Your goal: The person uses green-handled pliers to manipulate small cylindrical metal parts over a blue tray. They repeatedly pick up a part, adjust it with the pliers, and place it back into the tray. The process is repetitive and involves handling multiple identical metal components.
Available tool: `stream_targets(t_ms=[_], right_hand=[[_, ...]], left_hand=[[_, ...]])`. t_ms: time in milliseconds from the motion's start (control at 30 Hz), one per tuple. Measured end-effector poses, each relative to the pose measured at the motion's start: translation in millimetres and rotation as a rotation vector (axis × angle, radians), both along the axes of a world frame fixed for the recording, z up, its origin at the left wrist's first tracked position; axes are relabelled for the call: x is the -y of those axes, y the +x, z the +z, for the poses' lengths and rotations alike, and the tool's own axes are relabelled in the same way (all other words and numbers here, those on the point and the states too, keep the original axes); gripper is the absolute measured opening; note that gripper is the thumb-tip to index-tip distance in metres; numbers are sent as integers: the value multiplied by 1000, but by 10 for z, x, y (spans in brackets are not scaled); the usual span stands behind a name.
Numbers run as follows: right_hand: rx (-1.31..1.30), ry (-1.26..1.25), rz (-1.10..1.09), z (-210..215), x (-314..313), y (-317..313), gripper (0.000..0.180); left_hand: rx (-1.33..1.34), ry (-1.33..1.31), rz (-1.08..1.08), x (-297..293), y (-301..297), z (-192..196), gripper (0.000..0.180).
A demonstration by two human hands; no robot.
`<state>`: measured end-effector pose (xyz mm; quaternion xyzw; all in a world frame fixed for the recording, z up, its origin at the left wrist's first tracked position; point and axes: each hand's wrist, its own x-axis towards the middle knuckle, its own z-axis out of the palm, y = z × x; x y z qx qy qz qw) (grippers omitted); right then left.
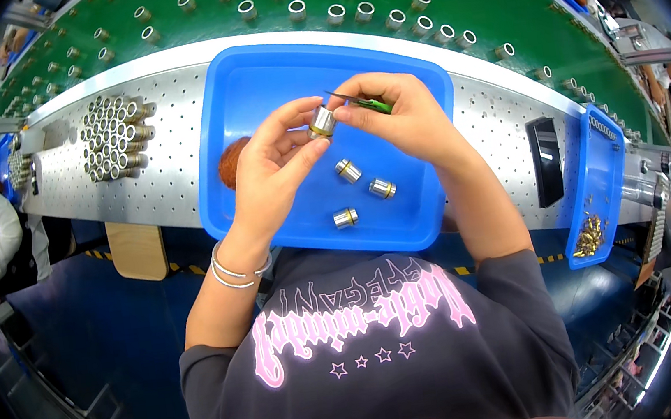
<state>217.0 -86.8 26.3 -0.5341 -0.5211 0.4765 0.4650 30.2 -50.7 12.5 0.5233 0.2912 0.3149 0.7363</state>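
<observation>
Over a blue plastic tray (340, 246), my left hand (264, 160) grips a short silver metal sleeve (323, 120) with a brass-coloured ring at its lower end. My right hand (403, 115) is closed on a green-handled tool (376, 105) with a thin dark pointed tip; its exact kind is unclear. The right fingertips meet the sleeve's upper side. Below the hands, three similar sleeves lie apart on the tray floor: an upper one (348, 171), a right one (383, 188) and a lower one (345, 218). A reddish-brown fibrous pad (232, 163) is partly hidden behind my left wrist.
A green conveyor belt (170, 63) carries many metal sleeves beyond the tray. Left on the perforated metal table (175, 112) stands a block of sleeves (112, 136). Rightward are a black case (545, 162) and another blue tray (579, 240) with brass-coloured parts. Other people sit nearby.
</observation>
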Motion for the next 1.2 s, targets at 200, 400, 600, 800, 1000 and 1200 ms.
stream_targets(t_ms=[200,400,600,800,1000,1200], right_hand=[[438,407,-124,105,200,-116,18],[316,500,-147,29,410,-127,17],[-318,275,-141,-72,592,-182,7],[-454,115,-95,5,610,-201,12],[-432,127,-252,-37,674,-79,10],[-312,93,-310,-11,696,-72,9]], left_hand=[[0,26,65,197,32,34,45],[54,-89,52,349,54,107,46],[270,-466,33,433,62,131,44],[188,-370,17,467,101,56,43],[277,-511,-7,354,94,47,44],[259,-495,-47,235,113,-3,47]])
